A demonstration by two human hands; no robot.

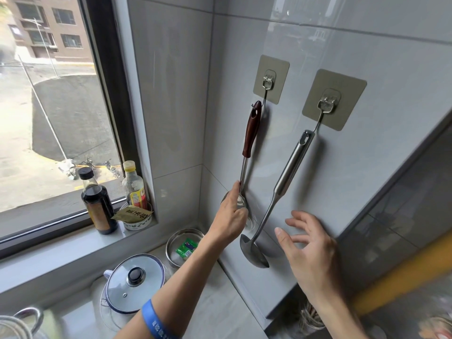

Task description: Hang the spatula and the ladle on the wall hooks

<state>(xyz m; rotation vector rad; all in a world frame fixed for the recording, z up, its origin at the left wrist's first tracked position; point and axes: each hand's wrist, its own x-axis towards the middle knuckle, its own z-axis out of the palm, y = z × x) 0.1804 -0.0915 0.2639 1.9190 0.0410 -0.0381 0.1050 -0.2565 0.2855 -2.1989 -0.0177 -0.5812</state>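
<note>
Two adhesive wall hooks are stuck to the grey tile: the left hook (266, 90) and the right hook (326, 107). A steel spatula (288, 172) hangs from the right hook by the hole in its handle, its blade low near the ledge. My left hand (231, 217) grips the metal shaft of a ladle with a dark wooden handle (252, 133). The handle's top sits at the left hook's tip; I cannot tell whether the hook passes through its hole. The ladle's bowl is mostly hidden behind my hand. My right hand (310, 248) hovers with fingers spread, right of the spatula's blade, holding nothing.
On the window sill stand a dark sauce bottle (97, 201), a yellow-capped bottle (134, 187) and a small bowl with a packet (137, 220). The counter holds a steel bowl (171, 243), a glass-lidded pot (134, 282) and a jar of chopsticks (310, 316).
</note>
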